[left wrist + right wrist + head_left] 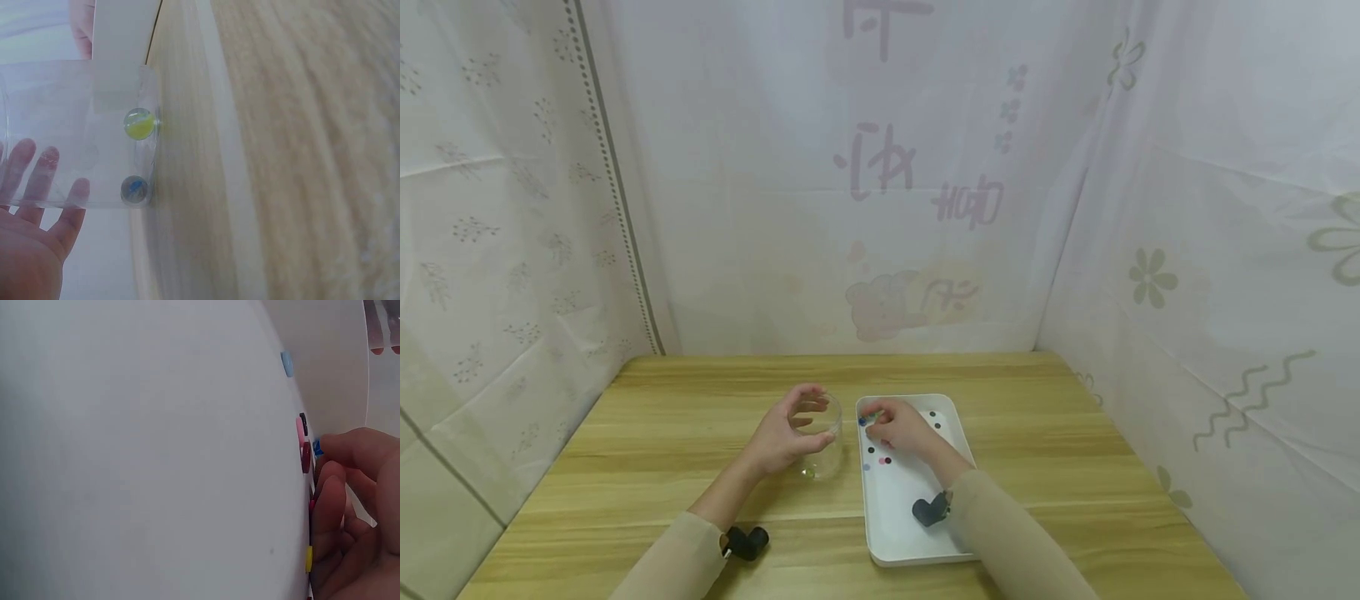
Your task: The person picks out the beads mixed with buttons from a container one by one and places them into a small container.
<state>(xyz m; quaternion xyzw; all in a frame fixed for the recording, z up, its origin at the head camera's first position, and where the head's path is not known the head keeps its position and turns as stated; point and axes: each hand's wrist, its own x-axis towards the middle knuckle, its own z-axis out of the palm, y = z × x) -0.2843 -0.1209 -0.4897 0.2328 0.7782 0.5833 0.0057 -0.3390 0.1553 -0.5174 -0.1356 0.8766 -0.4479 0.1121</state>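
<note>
My left hand (781, 435) grips a clear cup (829, 457) standing on the table, fingers behind it and thumb at the near side. At the cup's bottom lie a yellow-green marble (139, 124) and a bluish one (134, 189), in the left wrist view. Over the far left corner of a white tray (891, 533), my right hand (901, 429) pinches what looks like a blue marble (317, 448) by the tray wall; fingers partly hide it. Small flat button-like discs lie around that hand: pink (882, 461), light blue (866, 467), yellow (309, 559) and several dark ones.
The wood-grain table (700, 400) carries the cup on the left and the tray on the right, with a narrow gap between them. Patterned white curtains (760, 208) enclose the table's back and sides. A black wrist camera (931, 509) sits above the tray's near half.
</note>
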